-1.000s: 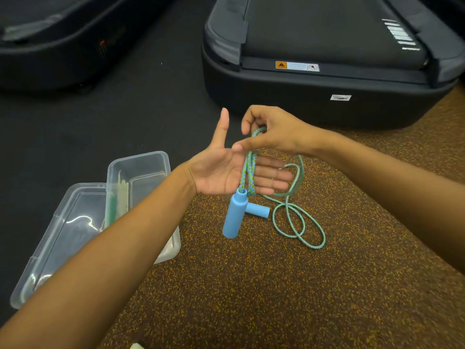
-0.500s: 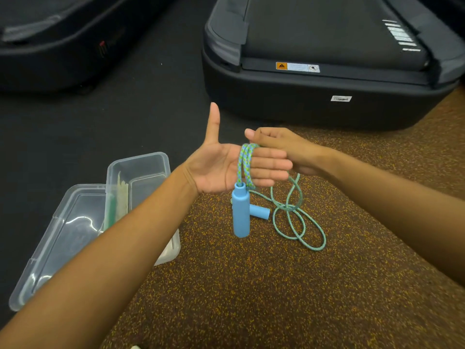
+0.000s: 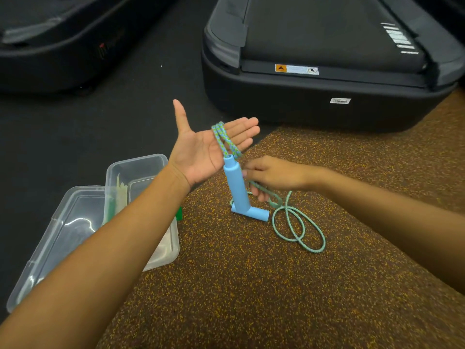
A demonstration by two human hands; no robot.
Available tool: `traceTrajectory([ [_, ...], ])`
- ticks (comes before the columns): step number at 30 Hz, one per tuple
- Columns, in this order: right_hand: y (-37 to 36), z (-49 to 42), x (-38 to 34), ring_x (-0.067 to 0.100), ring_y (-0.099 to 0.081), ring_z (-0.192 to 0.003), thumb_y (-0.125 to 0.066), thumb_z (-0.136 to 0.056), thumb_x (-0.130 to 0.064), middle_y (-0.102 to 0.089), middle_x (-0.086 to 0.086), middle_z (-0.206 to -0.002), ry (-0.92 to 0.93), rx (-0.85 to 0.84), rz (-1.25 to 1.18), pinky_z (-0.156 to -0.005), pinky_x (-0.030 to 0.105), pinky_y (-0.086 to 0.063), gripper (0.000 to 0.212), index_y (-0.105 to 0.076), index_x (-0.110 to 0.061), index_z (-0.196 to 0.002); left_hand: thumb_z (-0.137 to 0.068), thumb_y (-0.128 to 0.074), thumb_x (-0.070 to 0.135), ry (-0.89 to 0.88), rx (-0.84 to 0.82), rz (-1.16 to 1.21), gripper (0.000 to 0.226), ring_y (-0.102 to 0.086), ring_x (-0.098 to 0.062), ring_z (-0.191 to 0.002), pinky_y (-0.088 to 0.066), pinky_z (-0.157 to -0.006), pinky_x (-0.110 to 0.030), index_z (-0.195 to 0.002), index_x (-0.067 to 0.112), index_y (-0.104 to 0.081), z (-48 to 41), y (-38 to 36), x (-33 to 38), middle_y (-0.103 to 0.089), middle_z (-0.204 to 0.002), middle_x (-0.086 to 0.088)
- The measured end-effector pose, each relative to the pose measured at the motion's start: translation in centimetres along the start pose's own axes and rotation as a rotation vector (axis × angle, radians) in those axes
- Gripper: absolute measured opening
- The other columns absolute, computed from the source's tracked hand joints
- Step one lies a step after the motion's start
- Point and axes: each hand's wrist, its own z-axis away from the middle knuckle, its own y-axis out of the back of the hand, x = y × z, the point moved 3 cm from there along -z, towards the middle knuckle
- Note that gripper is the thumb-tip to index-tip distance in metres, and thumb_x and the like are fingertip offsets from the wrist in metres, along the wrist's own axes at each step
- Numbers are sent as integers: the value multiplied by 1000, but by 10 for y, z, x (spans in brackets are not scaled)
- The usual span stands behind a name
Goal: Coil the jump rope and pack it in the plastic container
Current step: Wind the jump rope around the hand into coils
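My left hand [image 3: 201,152] is held flat, palm up, thumb raised, with turns of the green-blue jump rope [image 3: 224,141] wrapped over its fingers. One light blue handle [image 3: 235,185] hangs from those turns. The other blue handle [image 3: 254,213] lies on the floor under it. My right hand [image 3: 274,175] is lower, to the right of the hanging handle, its fingers closed on a strand of rope. Loose rope loops [image 3: 298,226] lie on the speckled floor to the right. The clear plastic container [image 3: 141,167] stands on the floor to the left, partly hidden by my left forearm.
The container's clear lid [image 3: 57,235] lies beside it on the left. A black treadmill [image 3: 327,59] stands straight ahead, a second dark machine [image 3: 63,41] at the far left. Brown speckled rubber flooring [image 3: 251,285] spreads in front of me.
My right hand has come down from behind my left fingers to below and right of the hanging handle, holding rope. My left hand has risen and tilted. The hanging handle now touches down near the floor handle.
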Motion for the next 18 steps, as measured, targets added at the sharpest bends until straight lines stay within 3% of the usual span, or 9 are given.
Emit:
traceTrajectory([
  [6, 2, 6, -23, 20, -60, -57, -48, -94, -21, -62, 9, -73, -49, -190, 367, -61, 33, -54, 18, -47, -25, -76, -67, -23, 89, 40, 139, -109, 121, -48, -38, -125, -43, -100, -45, -136, -10, -32, 2, 6, -2, -46, -136, -28],
  [11, 14, 12, -38, 17, -59, -59, -52, -91, -17, -59, 2, -67, -100, -215, 531, -60, 27, -52, 13, -59, -6, -92, -64, -23, 90, 117, 141, -159, 124, -44, -36, -128, -32, -108, -45, -140, -8, -25, 0, 7, -6, -41, -141, -26],
  [15, 11, 16, -46, 12, -57, -56, -55, -89, -22, -58, -2, -62, -88, -216, 634, -59, 23, -48, 18, -55, -12, -74, -61, -21, 92, 178, 183, -197, 127, -49, -34, -125, -40, -103, -47, -142, -6, -23, -3, 5, -12, -46, -138, -25],
  [18, 10, 19, -51, 8, -55, -53, -60, -86, -26, -57, -6, -58, -44, -168, 717, -56, 21, -41, 23, -54, -16, -66, -61, -20, 92, 281, 139, -283, 125, -59, -31, -110, -47, -96, -42, -135, -6, -38, -2, 4, -19, -60, -122, -21],
])
